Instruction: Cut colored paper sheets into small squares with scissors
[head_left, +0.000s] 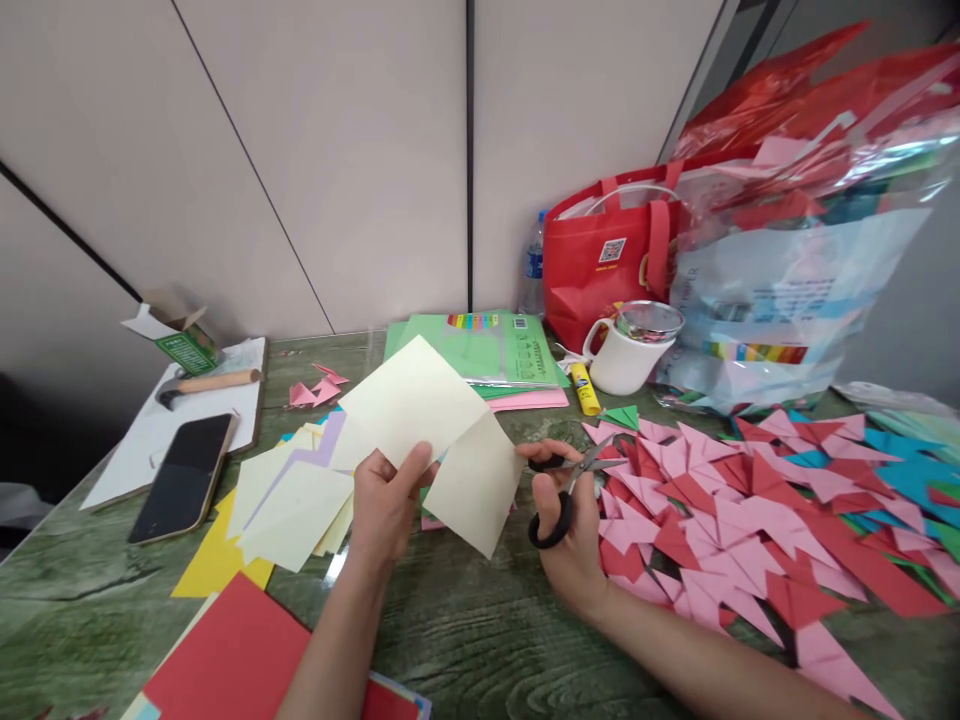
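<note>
In the head view, my left hand (388, 500) pinches a large cream paper sheet (415, 400) between thumb and fingers, above the table. A second cream flap (480, 485) hangs at its right side, meeting it near a fold or cut; which one I cannot tell. My right hand (574, 540) is closed on black-handled scissors (579, 470), with thumb and fingers in the loops. The blades are parted and point right, away from the paper. Beneath and left of the sheet lie cream paper pieces (296, 520) and a purple strip (300, 462).
Many folded pink and red paper pieces (720, 500) cover the right side. At the back stand a white mug (626, 362), a glue stick (584, 388), a red bag (592, 270) and green paper packs (510, 355). A phone (184, 478) and hammer (210, 385) lie left; red paper (232, 650) lies in front.
</note>
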